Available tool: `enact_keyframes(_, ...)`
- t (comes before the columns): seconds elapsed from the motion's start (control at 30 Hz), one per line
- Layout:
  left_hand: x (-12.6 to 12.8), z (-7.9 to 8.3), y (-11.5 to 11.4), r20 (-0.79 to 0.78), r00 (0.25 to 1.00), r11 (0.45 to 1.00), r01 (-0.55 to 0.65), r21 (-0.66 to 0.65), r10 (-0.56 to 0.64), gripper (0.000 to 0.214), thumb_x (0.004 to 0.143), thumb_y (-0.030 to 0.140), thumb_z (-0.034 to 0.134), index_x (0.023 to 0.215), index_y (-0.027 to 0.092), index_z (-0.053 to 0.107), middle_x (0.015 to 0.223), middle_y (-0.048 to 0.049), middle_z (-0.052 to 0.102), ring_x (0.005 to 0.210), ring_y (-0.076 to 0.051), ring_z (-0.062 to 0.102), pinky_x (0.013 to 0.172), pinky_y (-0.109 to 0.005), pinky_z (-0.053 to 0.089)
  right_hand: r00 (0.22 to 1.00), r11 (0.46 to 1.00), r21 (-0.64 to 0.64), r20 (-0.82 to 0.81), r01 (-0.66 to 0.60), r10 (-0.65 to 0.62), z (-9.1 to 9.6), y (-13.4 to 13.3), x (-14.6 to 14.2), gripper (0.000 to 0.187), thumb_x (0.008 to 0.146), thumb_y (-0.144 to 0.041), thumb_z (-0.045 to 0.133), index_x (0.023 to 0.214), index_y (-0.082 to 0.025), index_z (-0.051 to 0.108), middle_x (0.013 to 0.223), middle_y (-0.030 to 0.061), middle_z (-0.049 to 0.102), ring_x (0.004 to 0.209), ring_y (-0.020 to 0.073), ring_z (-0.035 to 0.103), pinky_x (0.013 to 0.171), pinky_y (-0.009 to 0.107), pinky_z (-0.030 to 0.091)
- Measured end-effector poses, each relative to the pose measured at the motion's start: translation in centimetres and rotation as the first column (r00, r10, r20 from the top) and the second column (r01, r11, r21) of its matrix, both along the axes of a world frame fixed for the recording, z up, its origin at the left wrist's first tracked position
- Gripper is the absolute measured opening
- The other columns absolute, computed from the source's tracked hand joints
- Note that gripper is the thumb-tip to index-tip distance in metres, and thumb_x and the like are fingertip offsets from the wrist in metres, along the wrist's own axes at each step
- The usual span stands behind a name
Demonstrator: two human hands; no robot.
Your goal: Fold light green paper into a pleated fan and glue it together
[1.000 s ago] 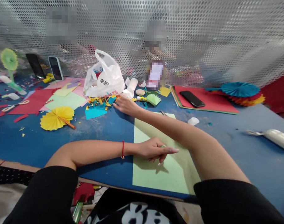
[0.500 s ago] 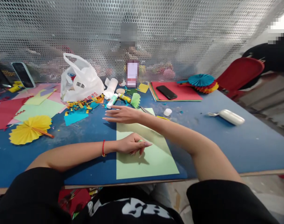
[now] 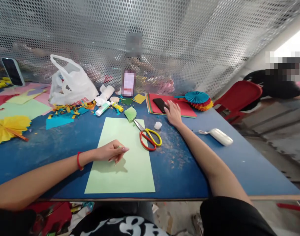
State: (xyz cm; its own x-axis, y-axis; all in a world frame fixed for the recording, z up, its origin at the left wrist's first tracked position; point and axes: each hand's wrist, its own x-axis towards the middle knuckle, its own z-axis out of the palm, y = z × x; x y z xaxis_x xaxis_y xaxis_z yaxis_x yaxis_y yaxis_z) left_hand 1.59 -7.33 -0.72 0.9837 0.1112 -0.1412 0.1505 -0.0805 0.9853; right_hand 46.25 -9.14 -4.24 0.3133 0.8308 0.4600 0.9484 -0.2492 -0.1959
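A yellow fan (image 3: 9, 125) and a white bag (image 3: 71, 83) lie at the far left of the worktop (image 3: 214, 170). The left hand (image 3: 110, 152) rests on the green sheet (image 3: 122, 157), fingers curled around something small and green, seemingly pinning the sheet flat. Scissors (image 3: 148, 137) lie just beside the sheet's right edge. The right hand (image 3: 173, 113) reaches far right, fingers spread and holding nothing, touching the red paper stack (image 3: 186, 109) beside the phone (image 3: 160, 104).
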Motion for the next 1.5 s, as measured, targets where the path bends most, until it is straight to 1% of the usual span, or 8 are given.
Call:
enact_keyframes(0.3, -0.2, 0.1, 0.8, 0.039, 0.999, 0.995, 0.010, -0.100, -0.007, 0.075, 0.091, 0.083, 0.064, 0.064, 0.014, 0.070, 0.044, -0.0017, 0.055, 0.035, -0.006, 0.041, 0.039, -0.019, 0.031, 0.998, 0.995, 0.094, -0.058, 0.018, -0.013, -1.6, 0.4, 0.8, 0.061, 0.104, -0.039, 0.038, 0.157, -0.011, 0.048, 0.147, 0.0170, 0.072, 0.152, 0.0302, 0.051, 0.134, 0.061, 0.022)
enact_keyframes(0.53, 0.2, -0.3, 1.4, 0.197, 0.914, 0.916, -0.296, -0.270, 0.354, 0.067, 0.087, 0.083, 0.067, 0.091, 0.017, 0.069, 0.059, 0.0094, 0.038, 0.047, -0.006, 0.032, 0.049, -0.020, 0.044, 0.989, 0.927, 0.359, -0.130, 0.108, -0.065, -0.7, -0.3, 0.9, 0.058, 0.107, -0.041, 0.030, 0.156, -0.014, 0.046, 0.142, 0.0178, 0.074, 0.140, 0.0287, 0.064, 0.123, 0.054, 0.040)
enact_keyframes(0.67, 0.4, -0.5, 1.7, 0.172, 0.819, 0.794, -0.443, -0.415, 0.547, 0.039, 0.082, 0.048, 0.084, 0.102, 0.018, 0.071, 0.070, 0.0067, 0.052, 0.053, -0.006, 0.044, 0.051, -0.019, 0.044, 0.985, 0.892, 0.437, -0.163, 0.117, -0.049, -0.9, -0.3, 1.2, 0.055, 0.107, -0.045, 0.031, 0.148, -0.014, 0.052, 0.134, 0.0197, 0.077, 0.129, 0.0299, 0.070, 0.113, 0.052, 0.049)
enact_keyframes(0.97, 0.7, -1.3, 3.4, 0.191, 0.774, 0.790, -0.548, -0.273, 0.603, 0.067, 0.089, 0.045, 0.088, 0.144, 0.016, 0.063, 0.105, -0.0079, 0.082, 0.100, -0.022, 0.080, 0.100, -0.038, 0.061, 0.975, 0.866, 0.457, 0.023, -0.206, 0.220, 3.0, -1.6, -4.6, 0.039, 0.107, -0.046, 0.050, 0.135, -0.023, 0.067, 0.123, 0.0110, 0.082, 0.115, 0.0284, 0.074, 0.106, 0.048, 0.052)
enact_keyframes(1.03, 0.7, -1.2, 3.8, 0.182, 0.794, 0.801, -0.514, -0.308, 0.580, 0.088, 0.086, 0.042, 0.091, 0.159, 0.017, 0.049, 0.113, -0.0109, 0.083, 0.105, -0.025, 0.081, 0.102, -0.042, 0.060, 0.886, 0.803, 0.393, 0.080, -0.448, 0.456, 4.4, -2.0, -9.0, 0.030, 0.108, -0.039, 0.054, 0.129, -0.025, 0.070, 0.119, 0.0098, 0.082, 0.110, 0.0263, 0.076, 0.103, 0.045, 0.054)
enact_keyframes(1.13, 0.5, -0.9, 3.7, 0.184, 0.840, 0.841, -0.441, -0.313, 0.510, 0.104, 0.089, 0.041, 0.089, 0.171, 0.019, 0.028, 0.110, -0.0110, 0.083, 0.097, -0.025, 0.082, 0.095, -0.039, 0.062, 0.613, 0.601, 0.160, 0.033, -0.783, 0.790, 5.7, -2.1, -16.1, 0.047, 0.107, -0.037, 0.060, 0.153, -0.028, 0.057, 0.142, 0.0120, 0.074, 0.128, 0.0276, 0.071, 0.105, 0.044, 0.057)
enact_keyframes(1.27, 0.2, -0.6, 3.3, 0.187, 0.903, 0.907, -0.335, -0.256, 0.387, 0.113, 0.093, 0.045, 0.084, 0.176, 0.026, 0.009, 0.086, 0.0005, 0.077, 0.064, -0.014, 0.073, 0.067, -0.028, 0.061, 0.418, 0.419, -0.028, 0.022, -0.908, 0.908, 5.3, -1.6, -21.8, 0.072, 0.107, -0.041, 0.064, 0.171, -0.027, 0.033, 0.164, 0.0185, 0.055, 0.143, 0.0319, 0.062, 0.107, 0.051, 0.058)
enact_keyframes(1.5, -0.3, -0.1, 3.0, 0.113, 0.932, 0.931, -0.325, -0.166, 0.345, 0.128, 0.089, 0.050, 0.086, 0.176, 0.019, -0.003, 0.065, 0.0081, 0.063, 0.054, -0.012, 0.061, 0.055, -0.022, 0.050, 0.446, 0.410, 0.220, 0.150, -0.885, 0.882, 2.9, -3.3, -23.2, 0.037, 0.109, -0.028, 0.059, 0.145, -0.023, 0.060, 0.134, 0.0171, 0.074, 0.111, 0.0246, 0.077, 0.087, 0.038, 0.066)
